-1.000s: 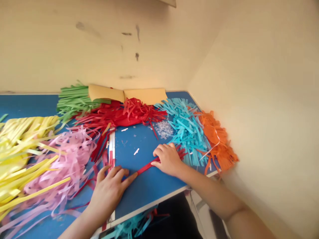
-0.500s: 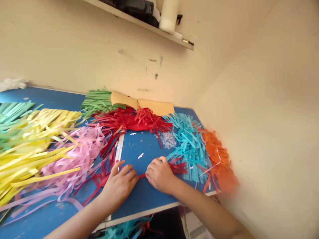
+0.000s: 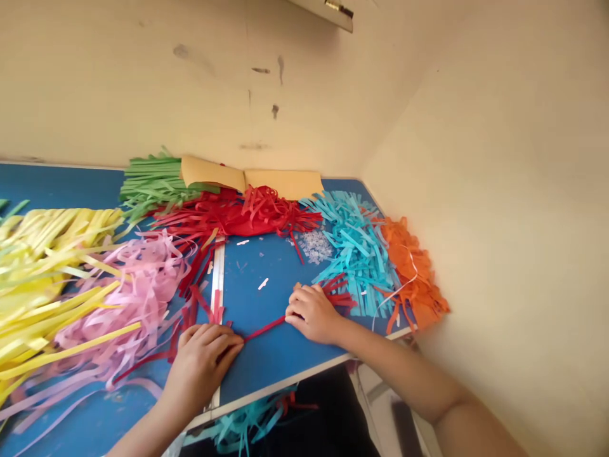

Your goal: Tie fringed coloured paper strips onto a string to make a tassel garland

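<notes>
Between my hands runs a narrow twisted band of red fringed tissue paper (image 3: pixel 264 330), held just over the blue table. My left hand (image 3: pixel 205 352) pinches its left end, with loose red strips spreading out beyond the fingers. The other end is closed in my right hand (image 3: pixel 313 313), and red strips stick out past it toward the light blue fringe (image 3: pixel 361 254). A bigger heap of red fringe (image 3: pixel 238 212) lies behind, under folded tan card (image 3: pixel 283 184). The fingertips of both hands are partly hidden.
Pink fringe (image 3: pixel 128 285) and yellow fringe (image 3: pixel 52 279) cover the left of the blue table (image 3: pixel 259 257). Green fringe (image 3: pixel 155 181) is by the wall. Orange fringe (image 3: pixel 412 279) with a white string hangs at the right edge. Small clear bits (image 3: pixel 315 246) lie near the blue fringe.
My hands have moved apart, the left one toward me and leftward, so more of the twisted red band shows between them. The camera view has tipped down.
</notes>
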Motion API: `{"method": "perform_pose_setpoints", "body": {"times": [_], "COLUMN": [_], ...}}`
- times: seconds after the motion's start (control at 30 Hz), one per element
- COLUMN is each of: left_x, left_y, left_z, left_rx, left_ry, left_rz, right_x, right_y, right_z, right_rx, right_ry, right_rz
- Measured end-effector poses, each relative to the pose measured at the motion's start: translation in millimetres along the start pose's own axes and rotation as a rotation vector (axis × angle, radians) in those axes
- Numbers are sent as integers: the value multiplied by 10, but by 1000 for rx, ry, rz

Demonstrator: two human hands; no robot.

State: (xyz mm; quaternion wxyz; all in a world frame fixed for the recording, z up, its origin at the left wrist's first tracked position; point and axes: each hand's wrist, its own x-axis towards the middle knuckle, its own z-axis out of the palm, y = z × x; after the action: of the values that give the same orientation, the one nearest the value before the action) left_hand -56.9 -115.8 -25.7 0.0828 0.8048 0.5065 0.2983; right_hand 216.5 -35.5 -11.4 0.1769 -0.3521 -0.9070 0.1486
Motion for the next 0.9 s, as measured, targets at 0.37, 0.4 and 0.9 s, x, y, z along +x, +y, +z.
{"method": "perform_pose_setpoints", "body": {"times": [0.37,0.4,0.9], "left_x": [192,212,342], "left_y": [264,286,363], "left_z": [-39,-45,138], "left_rx": [229,266,310], "left_ry": [-115,-128,6], "left_rz": [-145,-126,217], "right_x": [247,259,235], "right_y": [-173,-168,-132], "right_z": [-148,-153,-43], "right_rx": [-36,-50,-374], "right_ry": [-231,-238,-103], "right_rz": [251,244,-415]}}
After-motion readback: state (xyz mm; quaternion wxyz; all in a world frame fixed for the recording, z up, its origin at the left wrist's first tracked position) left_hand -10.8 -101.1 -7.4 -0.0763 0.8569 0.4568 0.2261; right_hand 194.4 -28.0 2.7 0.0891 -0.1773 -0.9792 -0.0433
